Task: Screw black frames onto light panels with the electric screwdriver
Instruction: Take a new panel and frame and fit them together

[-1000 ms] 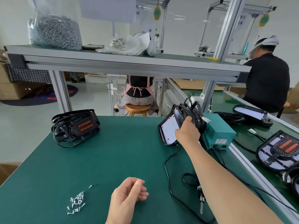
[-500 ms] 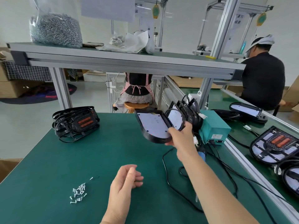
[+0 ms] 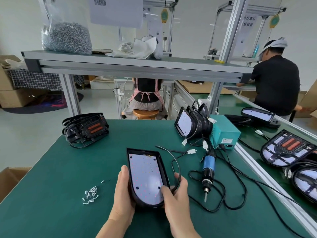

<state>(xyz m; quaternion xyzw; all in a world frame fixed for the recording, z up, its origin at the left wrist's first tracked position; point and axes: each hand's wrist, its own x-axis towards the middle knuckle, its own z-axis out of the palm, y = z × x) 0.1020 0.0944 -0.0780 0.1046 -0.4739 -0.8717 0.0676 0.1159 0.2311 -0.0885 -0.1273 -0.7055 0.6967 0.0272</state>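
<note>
Held light panel (image 3: 145, 176) near bench (image 3: 68, 169) front edge, clasped in left hand (image 3: 122, 194) grip, pinched by right hand (image 3: 176, 198) grip.

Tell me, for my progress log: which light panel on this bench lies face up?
The light panel held between the left hand and right hand, nearest the camera; the other panel stands on edge beside the teal box.

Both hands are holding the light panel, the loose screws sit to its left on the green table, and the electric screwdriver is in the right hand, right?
Not quite: the head view shows the electric screwdriver lying on the green table right of the light panel, in neither hand. The left hand and right hand do hold the panel, loose screws to its left.
</note>
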